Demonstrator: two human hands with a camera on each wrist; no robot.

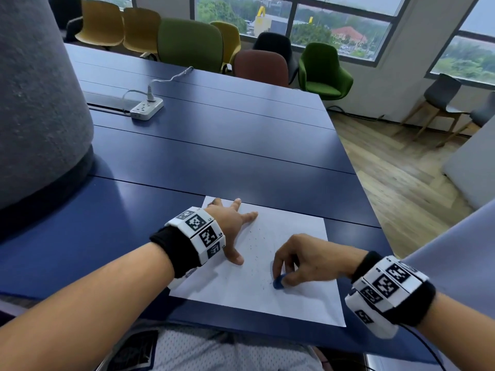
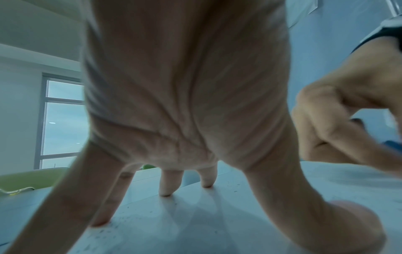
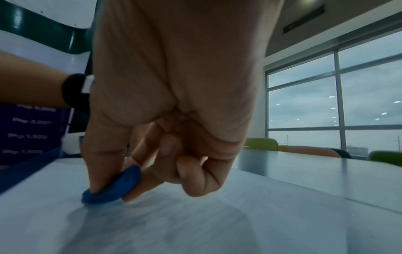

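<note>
Your left hand (image 1: 230,226) lay open, its spread fingertips (image 2: 166,189) pressing the white sheet (image 1: 294,301) onto the blue surface (image 1: 214,145). Dark crumbs (image 1: 254,241) speckled the sheet just right of that hand. Further right, your right hand (image 1: 302,261) pinched a blue eraser (image 1: 279,281) between thumb and fingers, and the eraser's lower edge touched the sheet under your fingertips.

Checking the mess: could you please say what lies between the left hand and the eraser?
Only white paper flecked with dark crumbs, clearest in the head view.
</note>
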